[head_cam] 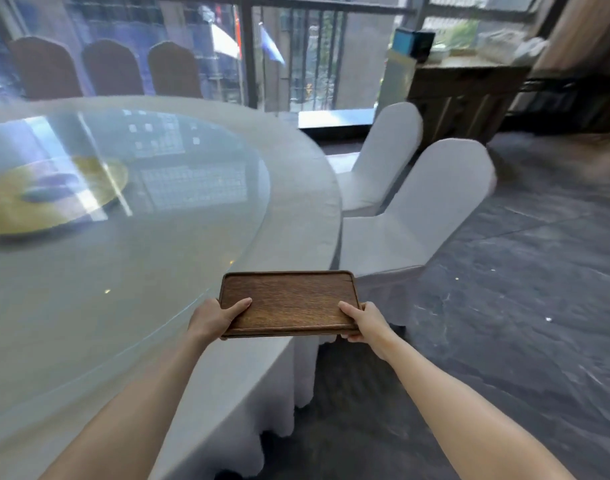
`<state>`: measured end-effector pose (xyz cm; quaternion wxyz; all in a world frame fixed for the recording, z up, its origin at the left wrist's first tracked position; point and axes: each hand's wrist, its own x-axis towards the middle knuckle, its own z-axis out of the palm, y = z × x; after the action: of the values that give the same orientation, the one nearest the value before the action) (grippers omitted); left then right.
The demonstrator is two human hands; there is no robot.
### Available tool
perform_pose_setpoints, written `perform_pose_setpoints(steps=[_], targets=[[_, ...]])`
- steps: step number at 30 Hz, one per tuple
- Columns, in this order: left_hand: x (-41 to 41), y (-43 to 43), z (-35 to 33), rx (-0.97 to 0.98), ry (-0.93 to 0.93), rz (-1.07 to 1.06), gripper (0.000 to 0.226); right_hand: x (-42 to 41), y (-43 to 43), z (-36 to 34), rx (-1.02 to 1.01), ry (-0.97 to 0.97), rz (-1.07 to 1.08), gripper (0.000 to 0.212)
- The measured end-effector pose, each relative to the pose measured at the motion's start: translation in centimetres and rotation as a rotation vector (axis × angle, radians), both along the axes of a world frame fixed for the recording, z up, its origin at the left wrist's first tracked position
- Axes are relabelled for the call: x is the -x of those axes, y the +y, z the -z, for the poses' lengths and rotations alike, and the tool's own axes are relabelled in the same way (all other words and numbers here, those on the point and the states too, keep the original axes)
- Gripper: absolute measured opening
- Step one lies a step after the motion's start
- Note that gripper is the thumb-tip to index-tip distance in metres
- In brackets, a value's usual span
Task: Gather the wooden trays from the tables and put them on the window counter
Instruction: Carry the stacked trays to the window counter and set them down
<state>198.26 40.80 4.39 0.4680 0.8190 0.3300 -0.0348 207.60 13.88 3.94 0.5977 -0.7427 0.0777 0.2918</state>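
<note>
A dark brown rectangular wooden tray [289,299] is held level in front of me, over the right edge of a round table [296,188]. My left hand [215,315] grips its near left corner, thumb on top. My right hand [364,320] grips its near right corner the same way. The tray is empty. A wooden counter [469,69] stands by the window at the far right.
The table carries a white cloth and a large glass turntable [130,216] with a gold disc [47,195] beneath. Two white-covered chairs [431,209] stand to the right of the table. Brown chairs [109,67] line the far side. Boxes [414,41] sit on the counter. Grey floor [525,306] spreads right.
</note>
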Motion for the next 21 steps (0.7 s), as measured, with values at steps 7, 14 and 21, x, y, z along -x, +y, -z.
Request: perform_pose_setpoints(steps=[7,14,21], targets=[[-15.0,-12.7,-4.8,0.007,-0.100,0.219,0.049,-9.0,-13.6,-3.7,-0.065,-0.137,0.298,0.038],[-27.1,-26.5,-8.5,-0.048,-0.165,0.454,0.043,-15.0,-27.1,-7.1,-0.004,-0.235,0.542,0.036],[-37.6,-37.2,-9.3,-0.018,-0.131,0.586,0.051,-20.9,-36.9,-8.0,0.047,-0.299,0.704,0.023]])
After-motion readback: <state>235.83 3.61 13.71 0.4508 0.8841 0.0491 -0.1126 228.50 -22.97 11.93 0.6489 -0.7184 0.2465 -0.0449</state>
